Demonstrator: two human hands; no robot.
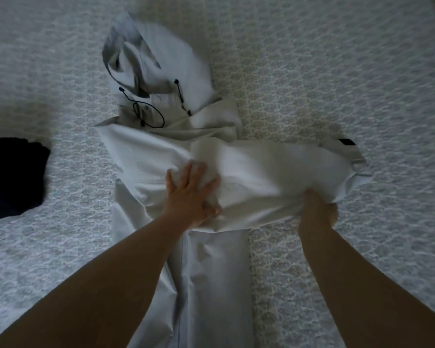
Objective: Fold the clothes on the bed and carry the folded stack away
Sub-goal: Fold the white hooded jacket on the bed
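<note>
A white hooded jacket (161, 151) lies in the middle of the bed (337, 71), its long axis running near to far: the hood (146, 59) points to the far side and the hem runs toward me at the near edge. One sleeve (274, 167) is folded across the body, so it lies left to right, with its cuff (354, 159) at the right end, resting on the patterned bedspread. My left hand (191, 194) lies flat on the jacket's body where the sleeve crosses it, fingers straight and spread, pressing the cloth down. My right hand (317, 209) grips the near edge of the sleeve close to the cuff, fingers curled under the fabric and hidden by it. Black drawcords (148, 116) with toggles trail from the hood opening onto the chest; I count two cords, one looped on the left and one hanging straight on the right. At the left edge of the bed, well apart from the jacket, sits one dark garment (13, 174). That makes two pieces of clothing in view.
</note>
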